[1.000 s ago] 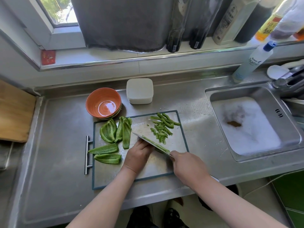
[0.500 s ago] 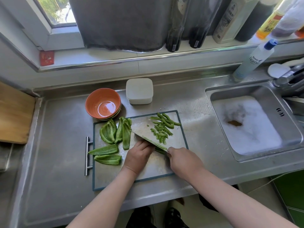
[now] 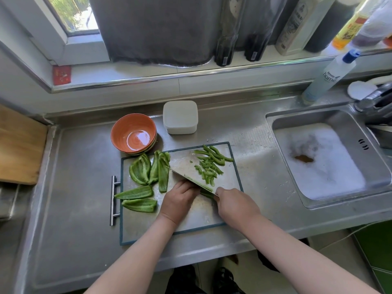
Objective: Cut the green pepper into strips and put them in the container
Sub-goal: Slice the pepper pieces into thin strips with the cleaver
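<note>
R hand [image 3: 235,206] is gripping the knife [image 3: 187,177], fingers wrapped round the handle; L hand [image 3: 180,200] is pinning the pepper piece [image 3: 206,193] w/ curled fingers; best be tucking fingertips back, slicing thin & even.

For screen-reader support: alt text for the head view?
The right hand slices a green pepper piece with a knife on a cutting board while the left hand steadies it. Cut strips lie beyond the blade, uncut pieces to the left.

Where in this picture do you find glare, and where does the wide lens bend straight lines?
Head view: daylight from the window glares in the orange bowl and bleaches the foam in the sink; head view again: the metal sill edge bows, a wide-angle bend.
</note>
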The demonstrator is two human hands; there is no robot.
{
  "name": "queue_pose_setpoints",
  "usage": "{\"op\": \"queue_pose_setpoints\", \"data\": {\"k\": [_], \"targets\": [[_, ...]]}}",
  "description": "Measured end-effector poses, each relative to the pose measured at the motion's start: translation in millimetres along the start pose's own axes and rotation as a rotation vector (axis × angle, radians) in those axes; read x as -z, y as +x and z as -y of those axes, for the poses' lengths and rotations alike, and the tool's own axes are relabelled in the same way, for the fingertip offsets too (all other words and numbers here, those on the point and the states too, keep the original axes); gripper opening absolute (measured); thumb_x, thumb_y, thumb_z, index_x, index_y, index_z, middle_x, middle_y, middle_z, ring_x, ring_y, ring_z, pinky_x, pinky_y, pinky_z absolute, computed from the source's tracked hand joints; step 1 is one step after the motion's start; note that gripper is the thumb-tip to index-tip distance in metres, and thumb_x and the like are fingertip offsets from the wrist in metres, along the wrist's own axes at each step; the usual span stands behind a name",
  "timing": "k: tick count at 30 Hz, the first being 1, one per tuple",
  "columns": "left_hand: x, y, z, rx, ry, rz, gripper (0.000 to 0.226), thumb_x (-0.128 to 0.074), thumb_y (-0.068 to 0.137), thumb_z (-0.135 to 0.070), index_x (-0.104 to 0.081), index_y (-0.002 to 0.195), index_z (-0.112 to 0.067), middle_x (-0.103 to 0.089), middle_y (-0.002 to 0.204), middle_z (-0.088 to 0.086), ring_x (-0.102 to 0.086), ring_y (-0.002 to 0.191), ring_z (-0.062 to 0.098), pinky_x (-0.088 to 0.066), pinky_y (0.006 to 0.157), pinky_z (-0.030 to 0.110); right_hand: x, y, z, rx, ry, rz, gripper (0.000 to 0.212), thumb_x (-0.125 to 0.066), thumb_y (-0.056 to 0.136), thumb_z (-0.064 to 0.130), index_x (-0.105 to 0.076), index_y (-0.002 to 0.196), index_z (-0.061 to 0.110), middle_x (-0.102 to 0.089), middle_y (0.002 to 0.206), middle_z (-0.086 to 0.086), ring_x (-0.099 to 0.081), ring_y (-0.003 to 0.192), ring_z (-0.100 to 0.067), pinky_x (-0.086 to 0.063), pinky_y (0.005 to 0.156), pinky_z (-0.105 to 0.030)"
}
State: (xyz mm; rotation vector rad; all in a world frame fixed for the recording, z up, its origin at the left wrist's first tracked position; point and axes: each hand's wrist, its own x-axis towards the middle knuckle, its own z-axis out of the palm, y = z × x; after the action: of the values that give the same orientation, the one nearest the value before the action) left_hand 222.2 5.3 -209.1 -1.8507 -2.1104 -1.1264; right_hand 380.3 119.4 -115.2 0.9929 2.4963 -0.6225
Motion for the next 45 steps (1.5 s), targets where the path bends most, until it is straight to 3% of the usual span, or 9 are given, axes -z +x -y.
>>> {"op": "queue_pose_setpoints", "data": {"k": [5,11,16,20,25,30,37,42,45], "targets": [[1,0,-2,0.012,0.017,0.023,0.002,-0.073,0.086,-0.011,-0.074,0.087,-0.013,-0.069,0.093,0.002,-0.061,0.089,0.021,-0.054,0.068,0.030,5,-7,-16,0.002,0.014,-0.001,0.022,-0.037,0.103,0.029,-0.056,0.102,0.017,-0.064,0.087,-0.010,-0.054,0.071,-0.030,-0.040,0.059,-0.034],[1,-1,-4,0.034,-0.013,0.041,0.002,-0.075,0.087,-0.006,-0.074,0.088,-0.008,-0.069,0.094,0.004,-0.061,0.086,0.023,-0.053,0.070,0.031,9,12,0,0.002,0.110,-0.024,0.024,-0.039,0.104,0.034,-0.056,0.100,0.018,-0.064,0.091,-0.008,-0.051,0.074,-0.028,-0.044,0.064,-0.035],[1,1,-6,0.015,0.034,0.050,0.006,-0.069,0.089,-0.008,-0.073,0.085,-0.007,-0.067,0.091,0.005,-0.059,0.081,0.024,-0.052,0.062,0.035,7,7,-9,-0.005,0.077,-0.036,0.020,-0.039,0.104,0.031,-0.053,0.097,0.018,-0.065,0.088,-0.009,-0.052,0.072,-0.030,-0.039,0.059,-0.035],[-1,0,-9,0.037,0.060,0.062,0.008,-0.070,0.090,-0.006,-0.071,0.082,-0.008,-0.065,0.087,0.006,-0.060,0.075,0.028,-0.051,0.060,0.038,6,9,-7,0.013,0.017,-0.046,0.012,-0.039,0.100,0.023,-0.050,0.098,0.018,-0.051,0.075,-0.002,-0.052,0.069,-0.031,-0.036,0.056,-0.034],[0,-3,-13,0.051,0.093,0.057,0.007,-0.070,0.089,-0.006,-0.070,0.082,-0.008,-0.064,0.086,0.005,-0.059,0.077,0.025,-0.051,0.061,0.037,7,9,-3,0.042,-0.033,-0.058,0.008,-0.038,0.099,0.019,-0.046,0.099,0.018,-0.048,0.075,-0.003,-0.049,0.068,-0.030,-0.035,0.057,-0.034],[-2,-3,-13,0.046,0.113,0.055,0.003,-0.072,0.087,-0.009,-0.073,0.085,-0.009,-0.068,0.089,0.005,-0.059,0.077,0.026,-0.051,0.061,0.035,5,4,-1,0.063,-0.086,-0.052,0.010,-0.038,0.099,0.016,-0.046,0.106,0.016,-0.063,0.089,-0.010,-0.048,0.068,-0.031,-0.035,0.057,-0.036],[-3,-6,-13,0.079,0.102,0.059,0.012,-0.065,0.090,-0.015,-0.076,0.092,-0.011,-0.070,0.094,0.004,-0.061,0.084,0.026,-0.053,0.058,0.035,4,-2,-3,0.070,-0.092,-0.077,0.014,-0.037,0.101,0.020,-0.049,0.107,0.015,-0.065,0.091,-0.009,-0.048,0.067,-0.032,-0.036,0.057,-0.036],[-2,-5,0,0.084,0.045,0.092,0.019,-0.063,0.088,-0.018,-0.078,0.100,-0.016,-0.072,0.103,0.005,-0.064,0.094,0.026,-0.058,0.065,0.034,5,-7,-6,0.100,-0.091,-0.116,0.019,-0.036,0.103,0.027,-0.049,0.111,0.017,-0.066,0.090,-0.008,-0.049,0.067,-0.031,-0.038,0.057,-0.036],[-4,-7,-3,0.069,0.052,0.076,0.018,-0.067,0.085,-0.009,-0.076,0.101,-0.013,-0.071,0.104,0.009,-0.063,0.096,0.029,-0.056,0.075,0.037,3,-15,-3,0.112,-0.094,-0.143,0.019,-0.037,0.103,0.029,-0.049,0.112,0.017,-0.067,0.089,-0.007,-0.048,0.066,-0.031,-0.036,0.056,-0.036]]}}
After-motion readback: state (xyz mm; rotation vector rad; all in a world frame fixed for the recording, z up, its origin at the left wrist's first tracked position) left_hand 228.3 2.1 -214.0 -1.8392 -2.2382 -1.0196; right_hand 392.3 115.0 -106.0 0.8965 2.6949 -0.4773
